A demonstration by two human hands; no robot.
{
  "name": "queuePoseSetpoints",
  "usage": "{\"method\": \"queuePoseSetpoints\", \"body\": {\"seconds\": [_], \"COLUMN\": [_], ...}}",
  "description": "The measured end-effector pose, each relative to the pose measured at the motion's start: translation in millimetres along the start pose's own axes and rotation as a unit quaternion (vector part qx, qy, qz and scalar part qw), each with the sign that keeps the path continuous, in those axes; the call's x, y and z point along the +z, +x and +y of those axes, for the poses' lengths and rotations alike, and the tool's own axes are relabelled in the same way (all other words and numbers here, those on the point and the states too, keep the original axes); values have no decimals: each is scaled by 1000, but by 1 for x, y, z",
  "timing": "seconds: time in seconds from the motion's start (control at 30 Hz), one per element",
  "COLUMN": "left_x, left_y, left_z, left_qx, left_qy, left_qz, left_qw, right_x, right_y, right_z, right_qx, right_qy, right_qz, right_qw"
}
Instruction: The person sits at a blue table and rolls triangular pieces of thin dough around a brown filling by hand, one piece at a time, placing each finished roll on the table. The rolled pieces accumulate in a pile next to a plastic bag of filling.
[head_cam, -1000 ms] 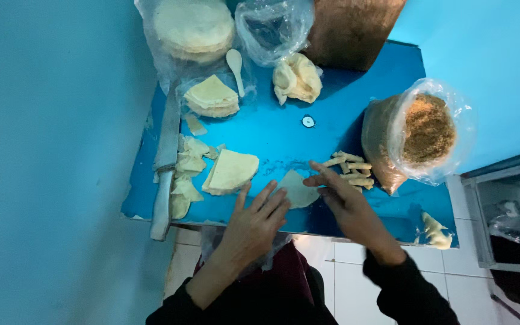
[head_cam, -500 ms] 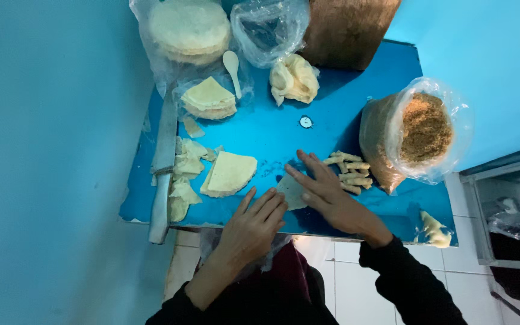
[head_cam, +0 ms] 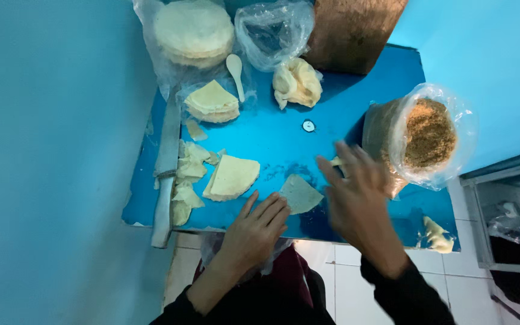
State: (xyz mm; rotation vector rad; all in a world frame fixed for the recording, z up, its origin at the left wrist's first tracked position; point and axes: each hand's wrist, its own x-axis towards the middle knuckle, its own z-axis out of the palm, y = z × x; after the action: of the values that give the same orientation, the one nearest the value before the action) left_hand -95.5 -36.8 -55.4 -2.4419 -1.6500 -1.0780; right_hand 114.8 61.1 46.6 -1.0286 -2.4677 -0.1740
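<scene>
My left hand lies flat on the front edge of the blue table, fingers apart, fingertips beside a single wedge-shaped pastry sheet. My right hand, blurred by motion, hovers open above the table to the right of that sheet and covers the small rolled pieces near the bag of crumbs. A stack of wedge sheets sits left of my left hand. Neither hand holds anything.
A long knife lies along the left edge beside pastry scraps. At the back are a bag of round sheets, a second wedge stack, a white spoon, a lump of dough, a brown box.
My right hand has lifted off the single pastry sheet and moved right toward the crumb bag. My left hand has stayed at the table's front edge.
</scene>
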Motion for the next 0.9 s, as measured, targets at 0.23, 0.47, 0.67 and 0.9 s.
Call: {"method": "queuePoseSetpoints", "body": {"seconds": [0.23,0.47,0.67,0.9], "left_x": [3,8,7,4], "left_y": [-2,-1,-5,-2], "left_z": [-3,-2,0,0], "left_qx": [1,-2,-5,0], "left_qy": [4,8,7,14], "left_qz": [-4,-11,-2,-8], "left_qw": [1000,1000,1000,1000], "right_x": [-32,-11,-30,21], "right_y": [-129,-171,-122,-7], "right_z": [61,101,73,12], "right_qx": [270,290,228,-81], "right_qy": [-210,-301,-91,-38], "right_qz": [84,-68,24,1], "right_qw": [936,906,969,996]}}
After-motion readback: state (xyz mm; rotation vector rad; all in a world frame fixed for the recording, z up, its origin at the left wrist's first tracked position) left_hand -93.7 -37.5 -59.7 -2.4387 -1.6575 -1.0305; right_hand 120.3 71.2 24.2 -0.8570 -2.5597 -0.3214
